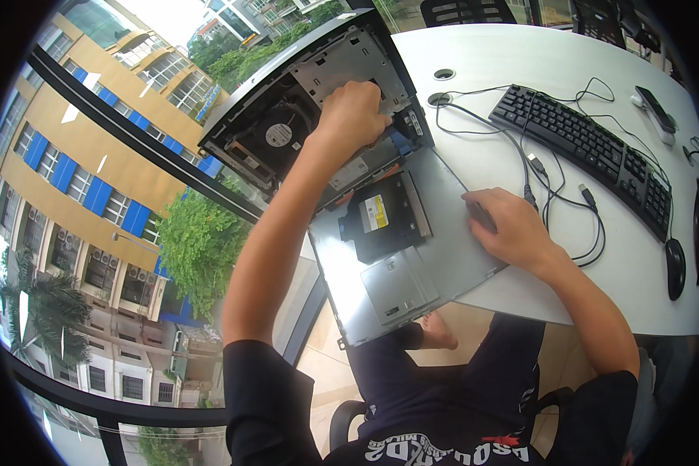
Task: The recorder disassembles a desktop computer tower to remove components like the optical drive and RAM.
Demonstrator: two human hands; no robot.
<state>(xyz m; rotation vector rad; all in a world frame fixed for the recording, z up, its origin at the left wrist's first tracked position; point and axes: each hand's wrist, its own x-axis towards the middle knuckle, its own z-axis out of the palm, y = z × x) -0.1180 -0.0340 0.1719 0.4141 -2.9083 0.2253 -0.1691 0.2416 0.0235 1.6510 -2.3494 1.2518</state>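
An opened desktop computer case (335, 68) stands at the far edge of the table, its inside facing me. My left hand (351, 116) reaches into it with curled fingers, against the metal drive bracket (311, 74); whatever the fingertips grip is hidden. A black fan (279, 133) sits left of that hand. Below the case lies a flat metal panel (450, 225), jutting past the table edge over my lap. An optical drive (377, 216) with a white and yellow label rests on it. My right hand (509, 225) is closed at the panel's right edge around a small dark object.
Black cables (551, 190) lie looped right of the panel, near a black keyboard (586, 151). A mouse (675, 268) and a dark phone-like device (654, 107) are farther right on the white table (481, 58). Window glass and its dark frame (155, 144) border the left side.
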